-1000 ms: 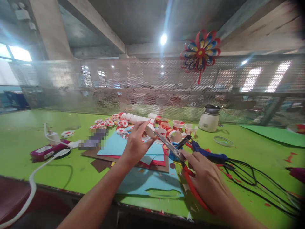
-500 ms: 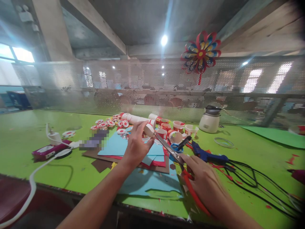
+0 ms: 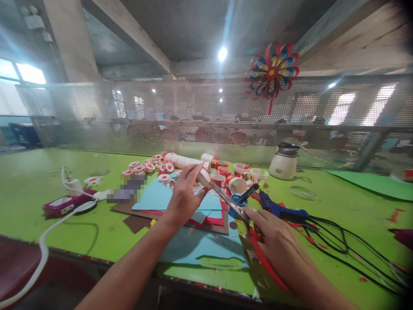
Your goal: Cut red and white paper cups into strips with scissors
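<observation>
The left hand (image 3: 182, 200) is partly closed, its fingers pinching one small white paper cup (image 3: 203, 175) above the green table (image 3: 32, 193). The right hand (image 3: 277, 241) is clenched around the handles of one pair of red-handled metal scissors (image 3: 232, 204), whose blade tips touch the cup. One blue glue gun (image 3: 279, 209) lies just beside the right hand. One white kettle (image 3: 284, 161) stands further back.

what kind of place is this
Probably a craft workshop bench. A green table holds cut paper cups, coloured paper sheets and a glue gun; a paper flower hangs on the mesh partition. The right hand works scissors.
</observation>
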The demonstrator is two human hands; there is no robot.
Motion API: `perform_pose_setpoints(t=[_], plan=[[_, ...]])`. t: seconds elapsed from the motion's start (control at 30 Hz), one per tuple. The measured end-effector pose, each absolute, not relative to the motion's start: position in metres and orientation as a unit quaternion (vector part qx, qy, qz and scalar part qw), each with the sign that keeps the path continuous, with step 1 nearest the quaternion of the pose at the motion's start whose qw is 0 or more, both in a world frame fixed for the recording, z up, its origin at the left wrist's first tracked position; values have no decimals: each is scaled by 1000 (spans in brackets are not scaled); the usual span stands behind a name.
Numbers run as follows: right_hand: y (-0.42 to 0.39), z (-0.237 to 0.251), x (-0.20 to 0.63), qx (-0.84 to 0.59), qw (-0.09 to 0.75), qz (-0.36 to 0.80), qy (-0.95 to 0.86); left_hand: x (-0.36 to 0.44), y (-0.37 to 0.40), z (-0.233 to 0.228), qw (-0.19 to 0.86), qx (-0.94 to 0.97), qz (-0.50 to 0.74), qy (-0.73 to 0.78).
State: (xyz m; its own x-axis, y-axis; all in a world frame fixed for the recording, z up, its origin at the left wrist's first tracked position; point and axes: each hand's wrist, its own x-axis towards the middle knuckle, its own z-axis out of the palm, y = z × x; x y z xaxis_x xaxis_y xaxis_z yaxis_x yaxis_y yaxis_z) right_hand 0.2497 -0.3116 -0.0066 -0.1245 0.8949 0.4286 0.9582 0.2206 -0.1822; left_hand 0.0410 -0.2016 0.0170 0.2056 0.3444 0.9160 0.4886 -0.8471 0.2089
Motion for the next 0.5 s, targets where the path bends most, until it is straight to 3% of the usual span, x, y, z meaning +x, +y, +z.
perform_pose_setpoints(t=[0.5], plan=[[-314, -9, 253, -594, 255, -82, -758, 48, -205, 15, -1, -764, -598, -243]])
